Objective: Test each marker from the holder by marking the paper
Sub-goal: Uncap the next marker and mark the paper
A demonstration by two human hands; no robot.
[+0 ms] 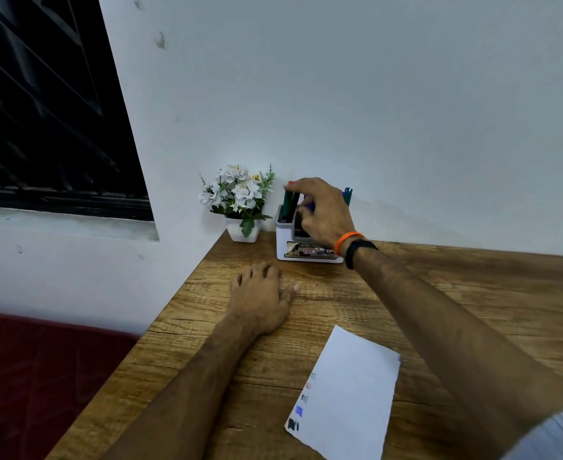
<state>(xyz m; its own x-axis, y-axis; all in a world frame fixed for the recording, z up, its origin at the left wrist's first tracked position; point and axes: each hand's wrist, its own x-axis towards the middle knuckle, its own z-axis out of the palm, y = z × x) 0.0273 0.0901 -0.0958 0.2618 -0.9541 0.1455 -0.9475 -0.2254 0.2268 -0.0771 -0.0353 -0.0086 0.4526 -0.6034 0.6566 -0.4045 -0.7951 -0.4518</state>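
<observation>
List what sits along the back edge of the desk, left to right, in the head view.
Flower pot → green markers in the holder → right hand → teal marker.

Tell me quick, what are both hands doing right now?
Left hand: open, resting palm down on the wooden table, holding nothing.
Right hand: at the marker holder, fingers curled among the markers; whether it grips one cannot be told.

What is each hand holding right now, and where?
The right hand pinches a marker in the holder, near its upper end. The left hand holds nothing.
</observation>
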